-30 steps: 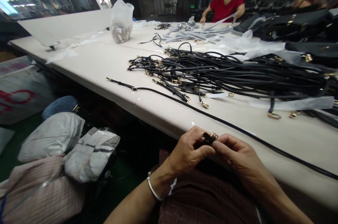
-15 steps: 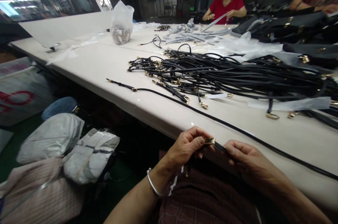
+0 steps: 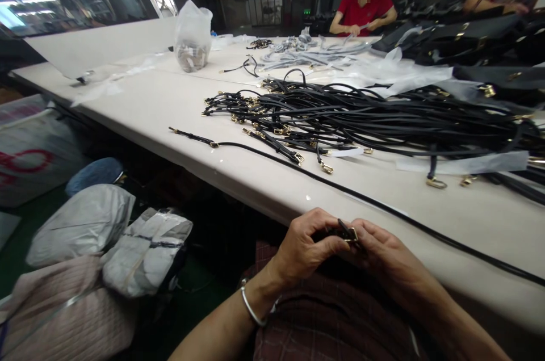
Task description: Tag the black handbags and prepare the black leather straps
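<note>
Close to the table's front edge, my left hand and my right hand meet around a thin black strap with a gold buckle. My left thumb and fingers pinch the strap beside the buckle. On the buckle's other side, my right fingers are closed on the strap. A short piece of strap sticks up at the buckle; the rest is hidden by my hands. One long black strap lies stretched along the table edge beyond my hands. Behind it is a large pile of black straps with gold buckles and clasps.
A clear plastic bag stands on the white table. Grey straps and black bags lie farther back. A person in red works across the table. Wrapped bundles sit on the floor at left.
My hands have come together at the buckle, and my right hand has moved left. The strap is now bent up at the buckle. The co-worker across the table has lowered their hands.
</note>
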Motion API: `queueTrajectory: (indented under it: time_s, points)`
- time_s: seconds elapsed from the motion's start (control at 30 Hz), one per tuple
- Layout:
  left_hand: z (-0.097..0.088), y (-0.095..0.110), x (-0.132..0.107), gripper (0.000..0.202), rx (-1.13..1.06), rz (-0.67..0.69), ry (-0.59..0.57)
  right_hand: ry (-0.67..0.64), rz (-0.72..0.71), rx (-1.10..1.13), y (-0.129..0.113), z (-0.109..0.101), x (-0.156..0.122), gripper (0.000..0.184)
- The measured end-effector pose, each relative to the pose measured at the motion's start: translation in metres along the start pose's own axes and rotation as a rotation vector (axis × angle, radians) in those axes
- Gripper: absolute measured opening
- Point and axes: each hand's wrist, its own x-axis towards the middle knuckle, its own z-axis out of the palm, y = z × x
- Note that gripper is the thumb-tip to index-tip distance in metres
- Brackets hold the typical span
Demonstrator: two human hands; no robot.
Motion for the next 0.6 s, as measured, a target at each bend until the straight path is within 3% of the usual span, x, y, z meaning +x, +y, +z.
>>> queueTrajectory:
  time_s: [0.1,0.2,0.3,0.37,0.43,0.6]
  points:
    - [0.006,-0.003,0.000,0.017,0.074,0.054,0.026,0.084,-0.111,-0.043,-0.001,0.008,0.000,0.054]
    - [0.014,-0.004,0.000,0.012,0.128,0.056,-0.050,0.180,-0.250,-0.369,-0.001,0.014,0.002,0.072]
    - [0.025,-0.004,0.002,0.013,0.148,-0.010,-0.075,0.266,-0.392,-0.561,-0.003,0.018,0.003,0.047]
    - [0.032,-0.003,0.003,0.015,0.138,-0.128,-0.050,0.301,-0.375,-0.442,-0.007,0.017,0.001,0.044]
    - [0.036,-0.004,0.003,0.023,0.095,-0.273,-0.080,0.317,-0.285,-0.185,-0.013,0.013,-0.003,0.050]
    - [0.043,-0.014,0.002,0.031,-0.148,-0.473,-0.378,0.232,-0.276,0.336,-0.033,0.000,-0.018,0.051]
